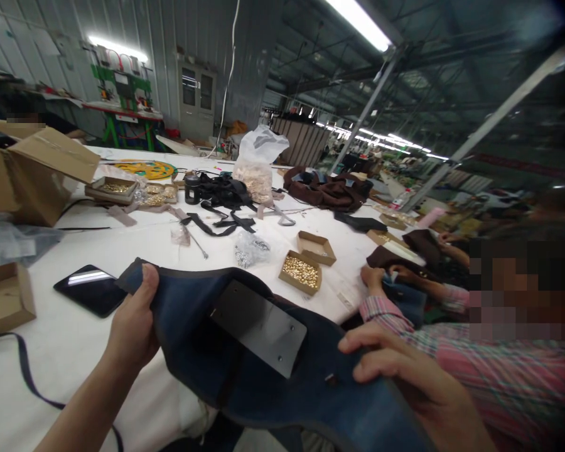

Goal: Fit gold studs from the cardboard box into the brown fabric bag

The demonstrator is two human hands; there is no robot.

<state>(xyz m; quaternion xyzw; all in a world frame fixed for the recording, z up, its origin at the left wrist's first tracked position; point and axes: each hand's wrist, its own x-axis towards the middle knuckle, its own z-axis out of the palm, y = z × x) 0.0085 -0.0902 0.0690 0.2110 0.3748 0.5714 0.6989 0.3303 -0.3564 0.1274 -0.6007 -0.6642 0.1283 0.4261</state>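
Between my hands stretches a blue fabric piece (193, 364) with dark bound edges, held up in front of the table. My left hand (134, 317) is closed on its upper left corner, thumb on top. My right hand (405, 370) grips its right side, with the thumb hidden behind the cloth. A grey plate (263, 329) with small holes lies against the fabric's inner face. Near my right fingers a small dark metal fitting (331, 379) shows on the cloth. Just beyond my left hand lies a black phone (91, 290).
Past the fabric stand a small box of gold rivets (301, 273) and a cardboard tray (316, 247). A bag of silver parts (252, 249) and black straps (221, 220) lie behind. Cardboard boxes (51, 166) are at left. On my right, a co-worker's hands (381, 276) handle blue fabric.
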